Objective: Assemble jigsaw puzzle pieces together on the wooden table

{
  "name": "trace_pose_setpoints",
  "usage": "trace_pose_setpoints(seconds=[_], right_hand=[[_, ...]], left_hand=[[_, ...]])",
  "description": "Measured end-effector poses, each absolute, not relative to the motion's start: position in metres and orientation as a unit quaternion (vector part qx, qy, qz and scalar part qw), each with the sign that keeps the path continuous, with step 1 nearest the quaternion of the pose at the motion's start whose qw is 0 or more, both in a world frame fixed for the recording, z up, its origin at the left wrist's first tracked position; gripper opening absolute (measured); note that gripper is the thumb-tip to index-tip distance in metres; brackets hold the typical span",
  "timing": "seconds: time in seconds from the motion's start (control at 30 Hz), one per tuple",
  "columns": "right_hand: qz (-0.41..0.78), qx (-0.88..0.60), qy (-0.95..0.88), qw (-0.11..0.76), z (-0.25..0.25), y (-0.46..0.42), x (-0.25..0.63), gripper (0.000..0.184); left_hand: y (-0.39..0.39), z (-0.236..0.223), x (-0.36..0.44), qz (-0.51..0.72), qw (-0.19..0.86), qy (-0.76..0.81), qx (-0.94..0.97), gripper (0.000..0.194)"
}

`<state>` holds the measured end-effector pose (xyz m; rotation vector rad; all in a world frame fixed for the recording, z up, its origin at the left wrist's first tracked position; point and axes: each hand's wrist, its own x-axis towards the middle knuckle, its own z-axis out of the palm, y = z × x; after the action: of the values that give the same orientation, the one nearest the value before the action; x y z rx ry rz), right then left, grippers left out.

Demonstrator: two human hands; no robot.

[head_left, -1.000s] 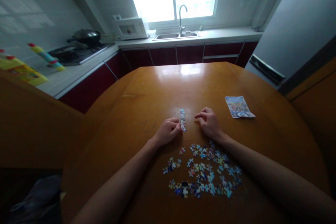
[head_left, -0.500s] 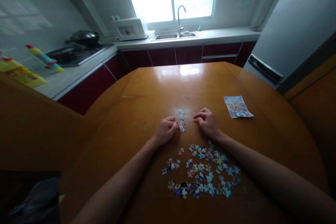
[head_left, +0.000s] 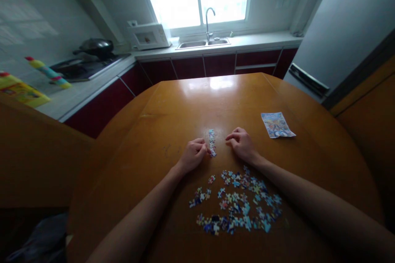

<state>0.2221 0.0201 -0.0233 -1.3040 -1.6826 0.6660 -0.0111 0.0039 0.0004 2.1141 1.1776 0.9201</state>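
Note:
A narrow strip of joined jigsaw puzzle pieces (head_left: 211,139) lies upright in view near the middle of the wooden table. My left hand (head_left: 194,154) rests at its left, fingers curled together, with the fingertips on the strip's lower left edge. To the right of the strip, a small gap away, my right hand (head_left: 242,143) lies on the table. Its fingers are loosely bent and apart, and nothing shows in them. Many loose puzzle pieces (head_left: 236,197) are spread between my forearms, nearer to me. One single piece (head_left: 211,179) lies a little below the strip.
A printed picture sheet (head_left: 277,125) lies on the table (head_left: 173,107) to the right. Beyond the table's far edge are a counter with a sink (head_left: 193,44), a microwave (head_left: 148,37) and a stove with a black pan (head_left: 97,47). A fridge (head_left: 336,28) stands at the right.
The whole view has shifted slightly to the left. Both hands, the strip and the loose pieces keep nearly the same places relative to one another.

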Motion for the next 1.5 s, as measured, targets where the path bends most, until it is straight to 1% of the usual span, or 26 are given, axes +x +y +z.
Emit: trace_pose_setpoints(seconds=[0.57, 1.5], right_hand=[[0.27, -0.527, -0.674, 0.441, -0.0201, 0.0206, 0.219, 0.024], [0.279, -0.531, -0.673, 0.432, -0.0191, 0.02, 0.2191, 0.022]], left_hand=[[0.0064, 0.0036, -0.0126, 0.317, 0.252, 0.432, 0.806, 0.045], [0.0053, 0.0059, -0.0125, 0.337, 0.234, 0.461, 0.787, 0.046]])
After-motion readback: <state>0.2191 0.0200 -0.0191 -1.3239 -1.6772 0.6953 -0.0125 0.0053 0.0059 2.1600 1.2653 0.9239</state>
